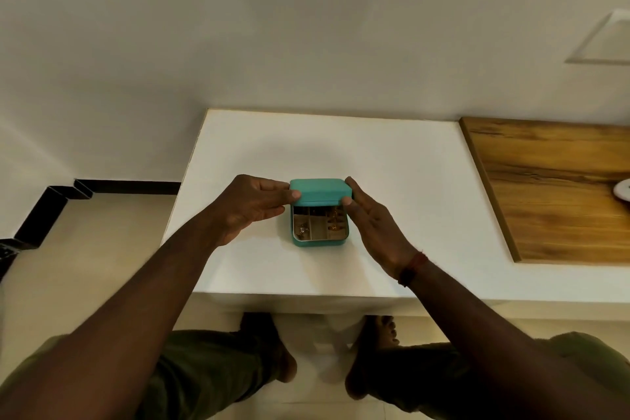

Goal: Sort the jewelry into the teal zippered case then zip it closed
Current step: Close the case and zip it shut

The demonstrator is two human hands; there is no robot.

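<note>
A small teal zippered case [320, 193] stands on the white table [392, 181], its lid partly lowered over the tray. Inside, beige compartments hold several gold jewelry pieces [332, 223] and a sparkly piece [302, 231] at the front left. My left hand [254, 206] grips the lid's left edge with thumb and fingers. My right hand [371, 220] presses fingertips and thumb on the lid's right edge. The far compartments are hidden under the lid.
A wooden board [552, 187] lies on the table's right part, with a white round object [622, 196] at the frame's right edge. The table's front edge runs just below my wrists. The wall stands close behind the table.
</note>
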